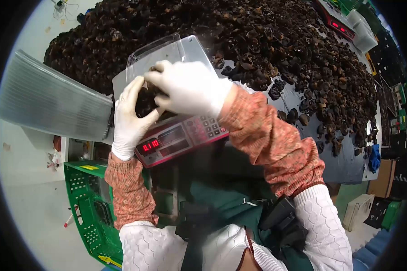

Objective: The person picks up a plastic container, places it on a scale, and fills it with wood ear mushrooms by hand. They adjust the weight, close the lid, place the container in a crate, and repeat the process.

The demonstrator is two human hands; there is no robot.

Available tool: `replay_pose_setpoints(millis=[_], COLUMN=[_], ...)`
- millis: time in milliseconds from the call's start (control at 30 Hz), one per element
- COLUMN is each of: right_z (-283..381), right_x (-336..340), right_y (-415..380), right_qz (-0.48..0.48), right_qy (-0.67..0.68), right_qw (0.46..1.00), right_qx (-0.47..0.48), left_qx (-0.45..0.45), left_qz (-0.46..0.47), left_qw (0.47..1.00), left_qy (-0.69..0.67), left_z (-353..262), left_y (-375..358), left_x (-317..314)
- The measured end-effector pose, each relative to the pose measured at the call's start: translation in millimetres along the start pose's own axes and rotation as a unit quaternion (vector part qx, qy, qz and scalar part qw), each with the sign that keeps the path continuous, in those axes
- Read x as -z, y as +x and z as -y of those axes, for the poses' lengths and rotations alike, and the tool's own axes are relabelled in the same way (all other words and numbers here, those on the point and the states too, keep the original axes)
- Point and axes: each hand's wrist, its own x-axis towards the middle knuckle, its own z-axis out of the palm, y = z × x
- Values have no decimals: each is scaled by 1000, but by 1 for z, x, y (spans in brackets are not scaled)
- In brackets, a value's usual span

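Both my hands wear white gloves and meet over a clear plastic box with its lid (156, 56) raised, on a red and silver scale (185, 137). Dark brown, wrinkled mushrooms, like wood ears, (144, 101) show between my fingers. My left hand (129, 119) curves round the near left side of the box, thumb and fingers bent about it. From the right, my right hand (190, 88) reaches over, its fingers curled down onto the mushrooms; its fingertips are partly hidden. Red digits on the scale's display (150, 145) read 0.110.
A large heap of the same mushrooms (276, 36) covers the metal table (343, 167). Nested clear plastic boxes (54, 99) lean in at the left. A green crate (92, 217) stands below left. Another scale (341, 27) and clear boxes (364, 36) are at the far right.
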Motion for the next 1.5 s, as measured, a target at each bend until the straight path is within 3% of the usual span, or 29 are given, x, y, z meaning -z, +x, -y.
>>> replay_pose_setpoints(millis=[133,200,267,400,467,533,600,700,733,800,867,1000,1033,1133,1200,1333,1433,1500], right_z=[-26,-52,-60,-93,-90,-83,-70,-51,-54,-59,-67,-66,-63,-79,-94,-104,-89,-73], right_x=[32,45,62,72,70,59,47,32,26,19,8,-12,-25,-32,-25,3,25,33], right_y=[-17,-50,-98,-215,-268,-315,-345,-353,-354,-339,-314,-262,-254,-253,-258,-258,-213,-165], right_qz=[-142,-189,-217,-300,-348,-371,-334,-306,-289,-198,-164,-102,-103,-120,-211,-307,-320,-301], right_qy=[101,176,268,212,251,231,118,68,56,-141,-146,-64,-129,-125,-26,134,234,242], right_qw=[985,964,922,869,795,774,796,795,819,883,898,950,950,947,942,876,867,896], right_qx=[-17,-56,-174,-332,-428,-458,-491,-520,-493,-400,-381,-289,-263,-270,-260,-346,-303,-220], left_qx=[17,48,85,43,-3,-55,-28,-25,-14,-6,17,66,48,73,85,110,137,122], left_qz=[-21,-77,-79,-48,-17,29,91,75,76,57,41,-101,-104,-133,-142,-148,-165,-174], left_qw=[1000,996,992,997,1000,998,995,996,996,998,999,993,993,987,985,982,977,977], left_qy=[15,-24,-46,-39,-9,30,19,48,43,27,-15,-21,42,57,58,48,-15,-16], left_z=[3,13,24,13,3,1,5,-6,-9,-13,-13,-23,-20,-13,-5,11,20,20], left_y=[0,-5,-8,4,14,20,19,20,20,17,15,5,2,-12,-21,-34,-39,-41], left_x=[6,7,13,15,4,-7,-14,-22,-23,-29,-28,-22,-14,-1,6,12,7,9])
